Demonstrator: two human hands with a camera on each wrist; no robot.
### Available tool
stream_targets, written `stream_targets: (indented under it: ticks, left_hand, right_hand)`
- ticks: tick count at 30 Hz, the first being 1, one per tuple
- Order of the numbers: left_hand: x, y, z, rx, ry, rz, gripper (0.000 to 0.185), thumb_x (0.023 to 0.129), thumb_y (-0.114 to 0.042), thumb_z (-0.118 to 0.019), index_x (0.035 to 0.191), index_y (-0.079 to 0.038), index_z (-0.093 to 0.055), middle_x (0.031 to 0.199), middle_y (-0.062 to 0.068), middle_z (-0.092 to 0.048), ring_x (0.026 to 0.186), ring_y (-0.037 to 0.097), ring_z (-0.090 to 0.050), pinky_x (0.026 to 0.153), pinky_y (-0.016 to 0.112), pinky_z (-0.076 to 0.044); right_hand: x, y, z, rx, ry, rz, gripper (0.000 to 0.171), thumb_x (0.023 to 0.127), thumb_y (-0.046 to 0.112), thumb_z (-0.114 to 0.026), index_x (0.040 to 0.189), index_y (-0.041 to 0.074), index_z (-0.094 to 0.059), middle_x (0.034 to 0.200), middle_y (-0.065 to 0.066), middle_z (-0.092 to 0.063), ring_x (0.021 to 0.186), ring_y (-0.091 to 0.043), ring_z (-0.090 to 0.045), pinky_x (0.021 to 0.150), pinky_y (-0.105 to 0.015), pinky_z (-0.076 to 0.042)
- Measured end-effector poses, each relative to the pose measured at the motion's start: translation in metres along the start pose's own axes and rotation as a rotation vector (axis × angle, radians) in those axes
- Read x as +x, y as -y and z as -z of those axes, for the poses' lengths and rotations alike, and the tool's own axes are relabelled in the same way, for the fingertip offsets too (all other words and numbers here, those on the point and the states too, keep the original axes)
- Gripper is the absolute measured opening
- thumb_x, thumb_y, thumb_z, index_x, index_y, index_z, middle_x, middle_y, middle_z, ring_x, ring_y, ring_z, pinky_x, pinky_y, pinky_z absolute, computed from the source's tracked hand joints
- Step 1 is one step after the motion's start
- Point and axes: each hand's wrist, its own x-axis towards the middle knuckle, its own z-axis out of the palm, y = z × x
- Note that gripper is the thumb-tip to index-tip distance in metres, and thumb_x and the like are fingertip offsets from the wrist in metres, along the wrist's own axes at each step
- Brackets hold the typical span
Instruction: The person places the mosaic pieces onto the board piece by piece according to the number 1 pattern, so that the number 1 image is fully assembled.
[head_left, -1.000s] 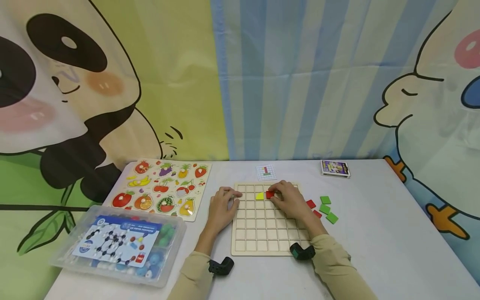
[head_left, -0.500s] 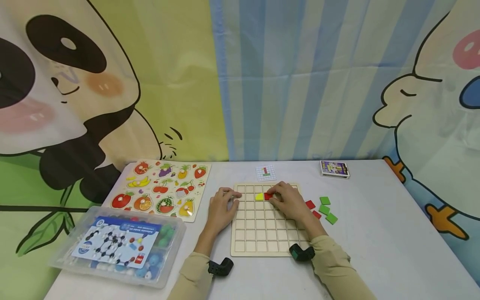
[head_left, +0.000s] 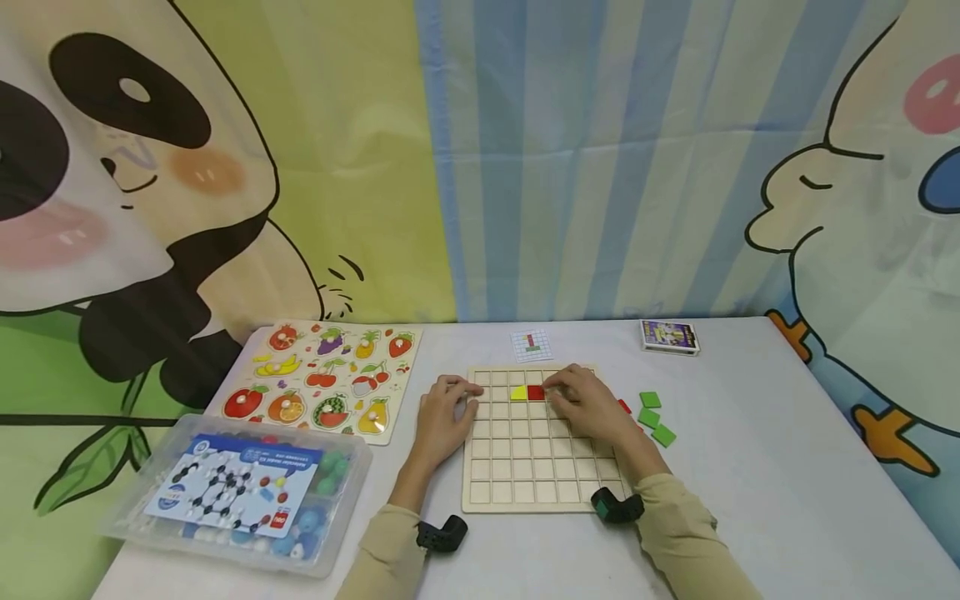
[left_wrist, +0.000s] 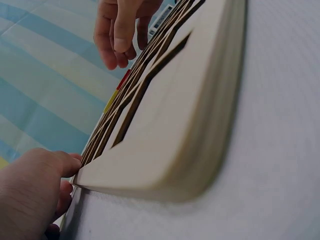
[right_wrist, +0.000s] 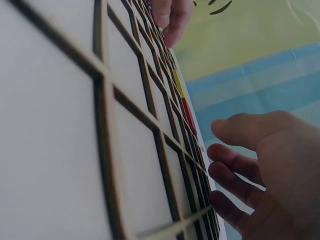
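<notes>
A wooden grid board [head_left: 521,471] lies flat on the table. In one of its upper rows a yellow square tile [head_left: 518,392] sits directly beside a red square tile [head_left: 536,392]. My left hand [head_left: 444,421] grips the board's left edge, its thumb on top in the left wrist view and the other fingers at the side, partly hidden. Just right of the red tile, my right hand [head_left: 588,408] hovers over the board. The right wrist view shows its thumb [right_wrist: 240,131] and fingers apart, with nothing between them.
Several green tiles [head_left: 649,419] and a partly hidden red tile [head_left: 624,406] lie right of the board. Behind it are a small pattern card [head_left: 532,345] and a card box [head_left: 670,337]. To the left stand a fruit puzzle board [head_left: 345,379] and a clear plastic case [head_left: 345,492].
The right hand has slid the red tile left against the yellow one, let go of it and drawn back to the right. The left hand has stayed in place.
</notes>
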Motion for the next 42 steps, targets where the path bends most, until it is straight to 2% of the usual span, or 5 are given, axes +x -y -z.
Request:
stream_targets:
  ticks: [4, 11, 24, 34, 42]
  left_hand:
    - [0.000, 0.000, -0.001, -0.001, 0.009, 0.011, 0.014, 0.087, -0.017, -0.064, 0.099, -0.022, -0.070, 0.111, 0.002, -0.057, 0.101, 0.022, -0.057, 0.080, 0.037, -0.035]
    - [0.000, 0.000, -0.001, 0.000, 0.002, -0.002, 0.014, 0.087, -0.017, -0.063, 0.098, -0.021, -0.070, 0.110, 0.003, -0.058, 0.101, 0.023, -0.057, 0.079, 0.038, -0.036]
    - [0.001, 0.001, -0.001, -0.002, 0.023, 0.018, 0.014, 0.088, -0.017, -0.063, 0.099, -0.022, -0.070, 0.111, 0.003, -0.057, 0.103, 0.023, -0.056, 0.080, 0.037, -0.035]
    - [0.000, 0.001, -0.001, -0.009, 0.015, 0.007, 0.014, 0.087, -0.016, -0.063, 0.098, -0.021, -0.070, 0.111, 0.003, -0.058, 0.103, 0.024, -0.057, 0.080, 0.038, -0.035]
    - [0.001, 0.000, 0.000, -0.014, 0.009, 0.009, 0.014, 0.087, -0.015, -0.063, 0.098, -0.021, -0.070, 0.110, 0.003, -0.058, 0.104, 0.024, -0.057, 0.078, 0.037, -0.035]
  right_hand:
    - [-0.007, -0.003, 0.012, 0.052, 0.005, -0.017, 0.030, 0.094, 0.017, -0.057, 0.122, 0.009, -0.057, 0.117, -0.007, -0.059, 0.107, -0.024, -0.057, 0.091, -0.044, -0.046]
    - [-0.020, -0.019, 0.040, 0.062, 0.004, -0.035, 0.029, 0.094, 0.018, -0.057, 0.120, 0.007, -0.058, 0.116, -0.009, -0.059, 0.106, -0.026, -0.057, 0.093, -0.050, -0.044]
    - [-0.042, -0.048, 0.077, 0.020, 0.172, -0.180, 0.020, 0.090, 0.014, -0.062, 0.109, 0.011, -0.060, 0.110, -0.007, -0.061, 0.106, -0.026, -0.055, 0.091, -0.049, -0.043]
    - [-0.049, -0.055, 0.080, 0.053, 0.214, -0.251, 0.029, 0.084, 0.010, -0.066, 0.113, 0.012, -0.063, 0.118, -0.008, -0.060, 0.111, -0.027, -0.051, 0.098, -0.051, -0.038]
    - [-0.046, -0.057, 0.078, 0.029, 0.203, -0.266, 0.027, 0.085, 0.014, -0.067, 0.112, 0.012, -0.064, 0.115, -0.008, -0.059, 0.107, -0.026, -0.051, 0.095, -0.050, -0.039]
